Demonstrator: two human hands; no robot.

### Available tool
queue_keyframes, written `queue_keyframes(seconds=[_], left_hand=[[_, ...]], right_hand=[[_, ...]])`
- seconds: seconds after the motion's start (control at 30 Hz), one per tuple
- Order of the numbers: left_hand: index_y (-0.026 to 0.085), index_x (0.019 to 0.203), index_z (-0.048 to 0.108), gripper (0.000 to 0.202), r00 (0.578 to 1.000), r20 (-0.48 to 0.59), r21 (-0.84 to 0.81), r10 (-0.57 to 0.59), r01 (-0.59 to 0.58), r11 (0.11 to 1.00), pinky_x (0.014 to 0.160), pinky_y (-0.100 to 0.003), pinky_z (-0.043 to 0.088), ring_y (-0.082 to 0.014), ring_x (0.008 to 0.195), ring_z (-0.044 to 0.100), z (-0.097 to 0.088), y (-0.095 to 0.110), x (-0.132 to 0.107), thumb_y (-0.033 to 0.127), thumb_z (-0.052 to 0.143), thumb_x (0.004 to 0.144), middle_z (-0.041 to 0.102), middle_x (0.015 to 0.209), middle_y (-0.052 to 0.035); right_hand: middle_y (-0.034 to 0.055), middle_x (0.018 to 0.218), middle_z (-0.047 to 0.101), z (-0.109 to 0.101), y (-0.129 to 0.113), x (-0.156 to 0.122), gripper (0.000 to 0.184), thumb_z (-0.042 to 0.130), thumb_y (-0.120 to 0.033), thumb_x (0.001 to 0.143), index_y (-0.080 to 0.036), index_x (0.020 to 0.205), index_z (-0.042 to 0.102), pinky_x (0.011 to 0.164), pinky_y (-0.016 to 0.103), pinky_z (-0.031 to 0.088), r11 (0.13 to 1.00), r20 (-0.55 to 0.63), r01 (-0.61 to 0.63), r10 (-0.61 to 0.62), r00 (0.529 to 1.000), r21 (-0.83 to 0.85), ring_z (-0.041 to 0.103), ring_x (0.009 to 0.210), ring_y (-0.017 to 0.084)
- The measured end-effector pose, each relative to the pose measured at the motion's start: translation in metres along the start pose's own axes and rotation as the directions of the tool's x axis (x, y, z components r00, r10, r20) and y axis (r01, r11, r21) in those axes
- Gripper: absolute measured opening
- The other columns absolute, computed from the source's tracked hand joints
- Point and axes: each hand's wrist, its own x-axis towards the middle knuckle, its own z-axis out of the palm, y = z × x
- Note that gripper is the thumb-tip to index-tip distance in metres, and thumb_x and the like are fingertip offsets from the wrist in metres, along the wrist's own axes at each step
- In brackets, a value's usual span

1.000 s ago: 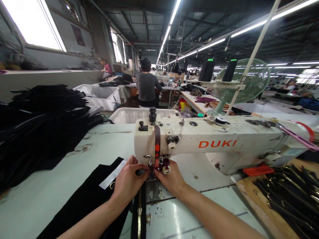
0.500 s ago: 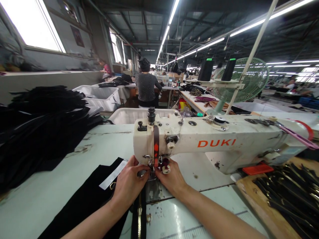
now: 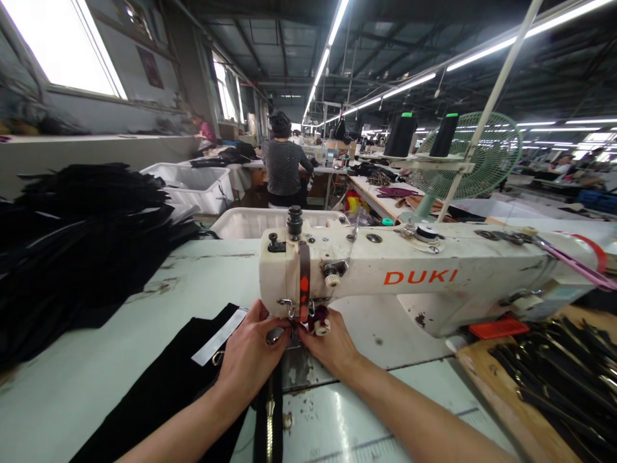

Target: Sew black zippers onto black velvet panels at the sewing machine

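A white DUKI sewing machine stands on the pale green table. A black fabric piece with a white label lies under its head, and a black zipper strip with a gold pull runs toward me. My left hand rests on the fabric with fingers curled, pinching at the presser foot. My right hand presses the work from the right side, fingertips together at the needle. What the fingertips grip is hidden by the hands.
A tall heap of black fabric pieces fills the left of the table. A wooden tray of black zippers lies at the right. White bins stand beyond. A person sits ahead with their back turned. A green fan stands behind the machine.
Almost nothing differs. Both hands stay at the presser foot; the view shifts very slightly.
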Motion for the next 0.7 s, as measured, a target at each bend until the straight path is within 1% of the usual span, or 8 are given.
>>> queue_keyframes(seconds=[0.2,0.3,0.43,0.6,0.7], left_hand=[[0.032,0.084,0.081,0.022,1.000,0.009,0.014,-0.024,0.024,1.000,0.076,-0.032,0.055,-0.0245,0.092,0.066,-0.003,0.003,0.000,0.032,0.061,0.077,0.063,0.103,-0.0040],[0.033,0.085,0.082,0.021,1.000,0.004,0.017,-0.029,0.029,0.999,0.073,-0.032,0.055,-0.0255,0.091,0.066,-0.002,0.002,0.000,0.034,0.061,0.078,0.063,0.103,-0.0043],[0.033,0.085,0.082,0.022,1.000,-0.016,0.017,-0.026,0.027,1.000,0.070,-0.032,0.054,-0.0250,0.087,0.067,0.001,-0.002,0.001,0.034,0.061,0.079,0.063,0.097,-0.0045],[0.031,0.082,0.081,0.023,0.999,-0.040,-0.006,0.002,-0.002,1.000,0.071,-0.032,0.054,-0.0238,0.086,0.067,-0.001,-0.003,0.000,0.035,0.059,0.081,0.064,0.097,-0.0047],[0.032,0.080,0.081,0.022,0.998,-0.051,-0.015,0.023,-0.024,1.000,0.067,-0.030,0.053,-0.0224,0.085,0.067,-0.002,-0.004,-0.002,0.036,0.059,0.081,0.064,0.097,-0.0036]], right_hand=[[0.0047,0.084,0.072,-0.002,-0.003,-0.001,0.016,0.061,-0.007,0.080,-0.017,0.085,0.072,0.074,0.026,0.048,0.999,-0.001,0.006,-0.006,1.000,0.033,0.067,0.078,0.019],[0.0040,0.083,0.071,-0.003,-0.005,-0.001,0.018,0.060,-0.005,0.080,-0.018,0.085,0.072,0.073,0.026,0.048,0.999,0.003,0.000,0.000,1.000,0.050,0.066,0.076,0.018],[0.0033,0.079,0.070,-0.004,-0.007,-0.001,0.018,0.059,-0.004,0.078,-0.017,0.081,0.070,0.071,0.025,0.047,0.998,0.009,-0.028,0.027,1.000,0.064,0.064,0.073,0.018],[0.0037,0.077,0.068,-0.012,-0.012,-0.002,0.015,0.060,-0.003,0.075,-0.017,0.072,0.067,0.066,0.025,0.042,0.991,-0.004,-0.111,0.112,0.994,0.079,0.063,0.071,0.018],[0.0013,0.063,0.063,-0.019,-0.012,-0.004,0.022,0.057,-0.003,0.076,-0.017,0.060,0.061,0.056,0.023,0.037,0.978,0.027,-0.182,0.180,0.983,0.105,0.060,0.061,0.016]])
